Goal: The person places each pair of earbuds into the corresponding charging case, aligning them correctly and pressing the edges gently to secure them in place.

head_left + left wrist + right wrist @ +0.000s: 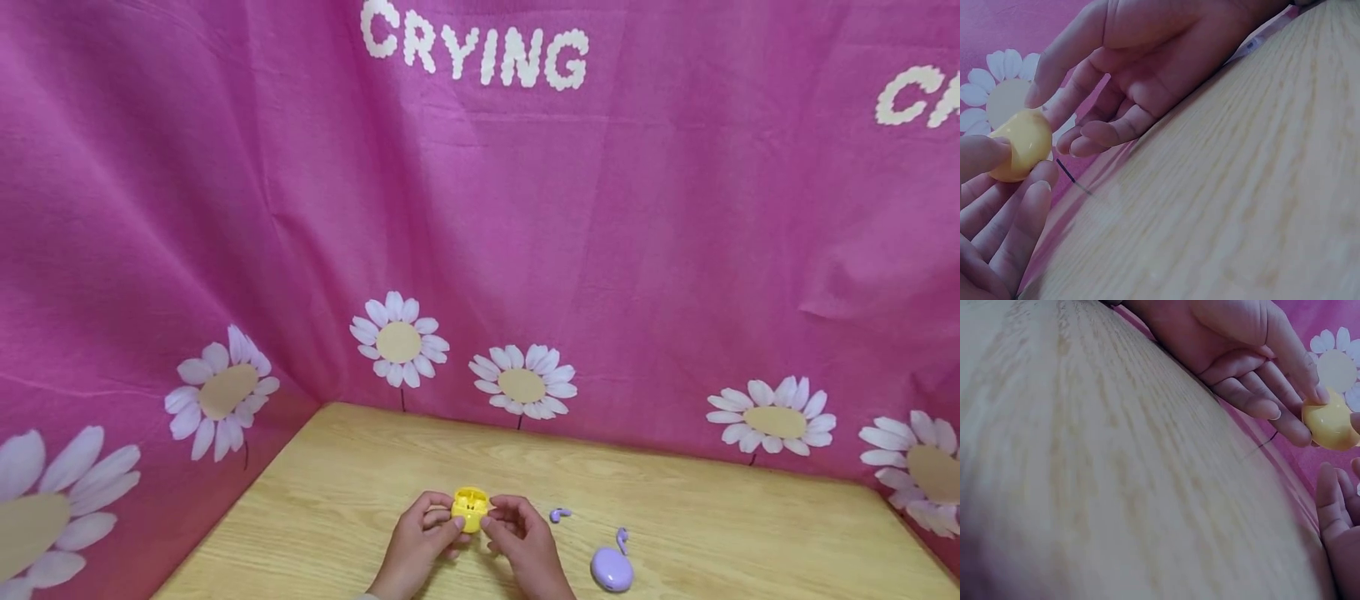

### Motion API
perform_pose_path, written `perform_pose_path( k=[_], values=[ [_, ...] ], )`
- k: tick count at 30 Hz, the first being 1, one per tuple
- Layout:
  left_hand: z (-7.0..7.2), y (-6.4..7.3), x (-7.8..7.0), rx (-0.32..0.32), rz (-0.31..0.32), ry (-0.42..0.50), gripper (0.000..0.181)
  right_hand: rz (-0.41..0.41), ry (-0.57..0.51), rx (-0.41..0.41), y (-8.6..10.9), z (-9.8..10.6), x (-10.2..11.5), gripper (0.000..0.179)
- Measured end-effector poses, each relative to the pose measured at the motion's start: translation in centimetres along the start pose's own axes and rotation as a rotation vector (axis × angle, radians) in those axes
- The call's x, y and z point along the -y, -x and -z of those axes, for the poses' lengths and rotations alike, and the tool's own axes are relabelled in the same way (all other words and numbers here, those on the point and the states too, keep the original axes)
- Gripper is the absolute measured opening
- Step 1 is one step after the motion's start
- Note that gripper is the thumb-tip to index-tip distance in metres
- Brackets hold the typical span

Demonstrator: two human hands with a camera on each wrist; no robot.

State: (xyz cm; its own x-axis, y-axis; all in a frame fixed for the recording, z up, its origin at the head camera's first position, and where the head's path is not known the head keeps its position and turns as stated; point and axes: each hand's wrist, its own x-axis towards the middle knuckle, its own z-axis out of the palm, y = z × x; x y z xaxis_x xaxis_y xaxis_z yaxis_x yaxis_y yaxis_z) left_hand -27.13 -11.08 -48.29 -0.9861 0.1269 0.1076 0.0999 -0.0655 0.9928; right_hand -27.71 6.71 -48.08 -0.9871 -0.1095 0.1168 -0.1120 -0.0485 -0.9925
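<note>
A small yellow earbud case (470, 512), its lid raised, is between the two hands in the head view, above the wooden table. My left hand (422, 535) grips its left side, with the thumb (1319, 394) on the front and fingers behind. At the right side, my right hand (527, 540) holds the edge between thumb and index finger; the other fingers are loosely bent. The rounded outside of the case (1025, 144) shows in the left wrist view. Small dark spots show inside the case in the head view.
To the right on the wooden table (750, 533) lie a closed lilac earbud case (612, 569) and two lilac earbuds, one just behind it (622, 540) and one nearer the right hand (559, 515). A pink cloth (637, 250) with daisies hangs around the table's back and sides.
</note>
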Motion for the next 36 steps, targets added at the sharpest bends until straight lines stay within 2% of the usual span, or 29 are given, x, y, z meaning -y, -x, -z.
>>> perform_pose_path(
  k=[4,9,15,21,36],
  values=[
    [0.18,0.22,0.02,0.008,0.001,-0.011,0.037,-0.023,-0.002,0.047,0.10,-0.04,-0.35,0.044],
    [0.03,-0.04,-0.28,0.004,-0.002,-0.022,0.035,0.000,0.004,0.077,-0.26,0.10,-0.45,0.042],
    [-0.09,-0.60,-0.62,-0.013,-0.015,-0.029,0.037,0.011,-0.011,0.069,-0.68,0.01,0.30,0.042],
    [-0.03,-0.09,-0.13,-0.004,0.012,-0.032,0.038,-0.009,0.001,0.088,0.05,0.06,0.09,0.042],
    [-0.13,-0.16,-0.12,-0.003,0.008,-0.051,0.038,0.000,0.014,0.091,-0.21,0.26,-0.25,0.040]
  ],
)
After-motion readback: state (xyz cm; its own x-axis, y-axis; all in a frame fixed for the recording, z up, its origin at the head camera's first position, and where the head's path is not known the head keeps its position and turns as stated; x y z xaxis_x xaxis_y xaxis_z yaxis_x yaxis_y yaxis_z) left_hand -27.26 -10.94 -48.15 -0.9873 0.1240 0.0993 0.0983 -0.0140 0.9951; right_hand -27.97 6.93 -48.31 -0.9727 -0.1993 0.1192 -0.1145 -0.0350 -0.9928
